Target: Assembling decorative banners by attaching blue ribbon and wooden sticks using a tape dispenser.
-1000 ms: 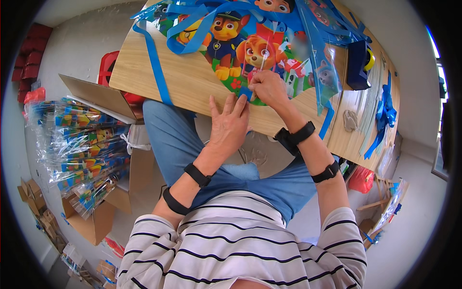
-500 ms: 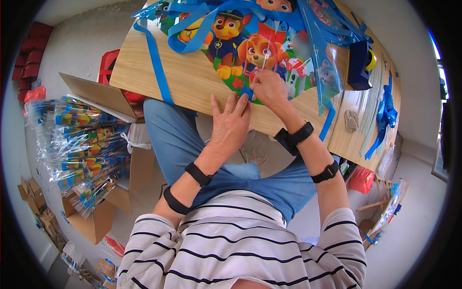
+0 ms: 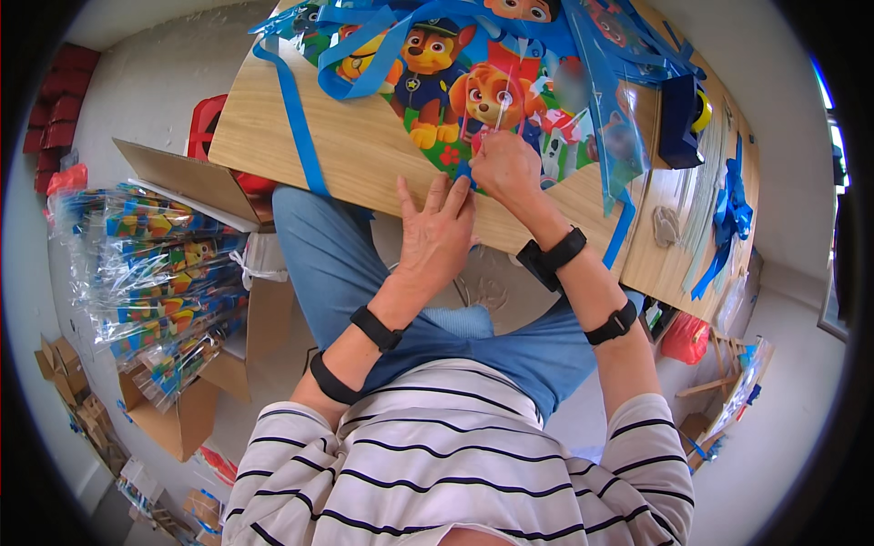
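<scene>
A shiny plastic sheet (image 3: 428, 82) printed with cartoon dogs lies on the wooden table (image 3: 264, 123), its pointed end toward me. Near that point, the fingers of my left hand (image 3: 435, 232) are stretched out over the table's front edge, fingertips beside a bit of blue at the sheet's tip. My right hand (image 3: 507, 166) is closed in a fist just above the sheet, close to the left fingertips. A thin pale line rises from this fist over the print; what the fingers grip is hidden. Blue ribbon (image 3: 296, 118) loops over the sheet and hangs down at the left.
A dark blue tape dispenser (image 3: 685, 123) stands to the right. Beyond it are a bunch of blue ribbon (image 3: 731, 214) and a small pale bundle (image 3: 666, 226). An open cardboard box (image 3: 187, 414) with several printed plastic pieces (image 3: 168, 273) is on my left.
My right fist has shifted slightly left, and its forearm with it. My left hand has stayed in place.
</scene>
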`<act>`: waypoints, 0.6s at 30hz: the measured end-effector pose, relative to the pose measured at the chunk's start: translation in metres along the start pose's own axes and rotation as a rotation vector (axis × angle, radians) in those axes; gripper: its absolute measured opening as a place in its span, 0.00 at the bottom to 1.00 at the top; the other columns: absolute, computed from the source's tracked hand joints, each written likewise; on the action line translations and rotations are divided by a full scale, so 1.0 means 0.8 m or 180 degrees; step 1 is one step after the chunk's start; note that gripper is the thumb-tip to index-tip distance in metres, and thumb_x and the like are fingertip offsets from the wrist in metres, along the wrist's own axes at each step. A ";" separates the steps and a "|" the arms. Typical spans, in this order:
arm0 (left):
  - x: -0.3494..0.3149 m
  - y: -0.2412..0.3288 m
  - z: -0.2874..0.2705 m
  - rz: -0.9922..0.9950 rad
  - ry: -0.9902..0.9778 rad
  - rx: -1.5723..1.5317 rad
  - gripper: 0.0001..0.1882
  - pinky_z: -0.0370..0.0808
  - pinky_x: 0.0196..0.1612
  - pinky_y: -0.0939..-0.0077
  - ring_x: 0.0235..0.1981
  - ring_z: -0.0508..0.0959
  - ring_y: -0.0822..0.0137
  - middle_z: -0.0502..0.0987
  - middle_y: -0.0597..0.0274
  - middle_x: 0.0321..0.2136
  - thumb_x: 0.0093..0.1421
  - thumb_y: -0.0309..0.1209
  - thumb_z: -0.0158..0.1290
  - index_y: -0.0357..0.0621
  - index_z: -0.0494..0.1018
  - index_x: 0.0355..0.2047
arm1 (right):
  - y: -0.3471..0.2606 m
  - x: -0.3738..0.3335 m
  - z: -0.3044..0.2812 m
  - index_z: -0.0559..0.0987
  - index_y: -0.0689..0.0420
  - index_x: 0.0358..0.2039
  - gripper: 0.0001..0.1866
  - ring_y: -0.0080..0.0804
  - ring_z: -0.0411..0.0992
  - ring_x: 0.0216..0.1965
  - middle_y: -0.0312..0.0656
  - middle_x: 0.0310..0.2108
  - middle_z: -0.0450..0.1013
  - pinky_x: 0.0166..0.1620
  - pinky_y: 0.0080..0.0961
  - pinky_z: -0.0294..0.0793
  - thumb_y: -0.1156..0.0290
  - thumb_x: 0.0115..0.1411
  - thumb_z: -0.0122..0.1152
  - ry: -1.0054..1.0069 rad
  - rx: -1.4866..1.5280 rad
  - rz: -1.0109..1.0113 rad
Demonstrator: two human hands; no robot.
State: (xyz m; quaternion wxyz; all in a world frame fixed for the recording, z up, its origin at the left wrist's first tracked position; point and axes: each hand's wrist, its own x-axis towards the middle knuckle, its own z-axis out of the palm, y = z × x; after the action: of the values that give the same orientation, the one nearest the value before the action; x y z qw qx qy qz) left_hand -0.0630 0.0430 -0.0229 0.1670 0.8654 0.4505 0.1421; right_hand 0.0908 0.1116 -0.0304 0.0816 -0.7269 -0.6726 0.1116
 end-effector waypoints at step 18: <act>0.032 -0.025 -0.016 0.0426 0.0064 0.0158 0.33 0.48 0.61 0.27 0.61 0.64 0.56 0.68 0.60 0.56 0.46 0.35 0.65 0.40 0.70 0.53 | 0.001 0.001 0.000 0.81 0.61 0.28 0.11 0.52 0.77 0.33 0.52 0.30 0.78 0.37 0.39 0.78 0.69 0.48 0.55 -0.0124 0.0205 0.0150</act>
State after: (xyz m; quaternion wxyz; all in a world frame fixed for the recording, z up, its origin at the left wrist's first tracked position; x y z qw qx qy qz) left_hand -0.0688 0.0769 -0.0172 0.1311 0.8960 0.3967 0.1505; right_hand 0.0913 0.1127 -0.0307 0.0891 -0.7373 -0.6529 0.1492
